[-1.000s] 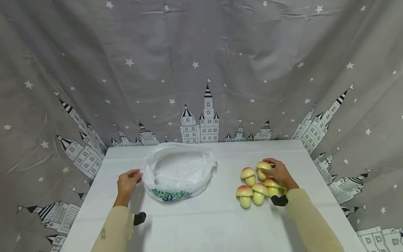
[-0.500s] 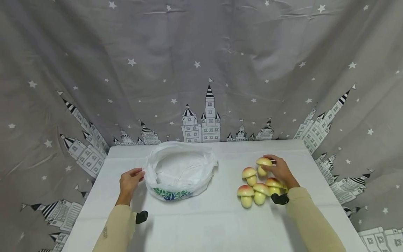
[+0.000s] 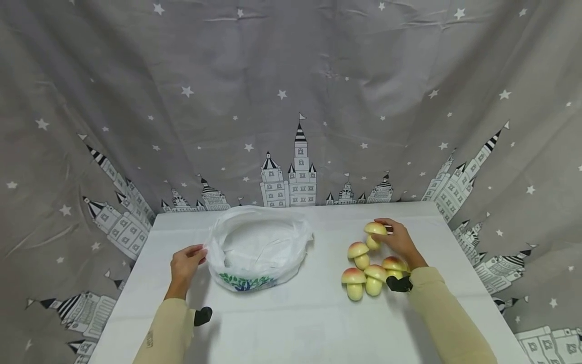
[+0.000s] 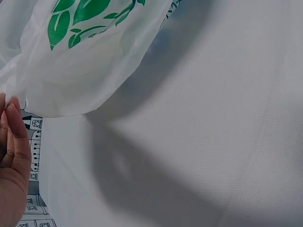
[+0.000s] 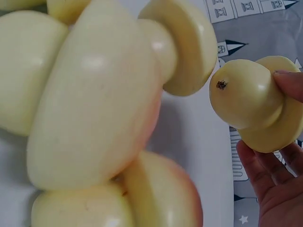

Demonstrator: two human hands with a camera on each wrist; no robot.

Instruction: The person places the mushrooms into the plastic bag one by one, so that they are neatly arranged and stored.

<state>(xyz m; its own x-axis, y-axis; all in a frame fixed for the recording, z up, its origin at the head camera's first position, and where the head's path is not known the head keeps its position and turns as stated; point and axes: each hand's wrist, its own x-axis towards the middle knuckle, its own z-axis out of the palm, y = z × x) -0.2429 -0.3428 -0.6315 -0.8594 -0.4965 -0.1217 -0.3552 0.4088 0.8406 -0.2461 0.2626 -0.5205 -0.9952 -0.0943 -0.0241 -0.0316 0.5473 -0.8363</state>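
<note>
A white plastic bag point(image 3: 283, 272) with a green and blue tree print stands wide-mouthed on the left of the table. My left hand point(image 3: 184, 265) pinches its left edge between thumb and fingertips, a grip that also shows at the side of the left wrist view. On the right, my right hand point(image 3: 401, 244) holds a toy mushroom point(image 3: 375, 229) by its yellow, red-tinged cap. The right wrist view shows this mushroom's rounded stem end point(image 5: 246, 92) facing the camera, with thumb and fingers on opposite sides of the cap. Several similar mushrooms point(image 3: 353, 277) lie grouped just below and left of that hand.
A white cloth covers the table point(image 3: 291, 328). Behind it hangs a grey curtain point(image 3: 291, 65) printed with stars and castles. Black straps point(image 3: 398, 284) with camera mounts sit at both wrists, the right one overlapping the nearest mushrooms in the head view.
My right hand has drawn its mushroom slightly away from the group, toward the back and left. The left hand keeps its place at the bag's edge.
</note>
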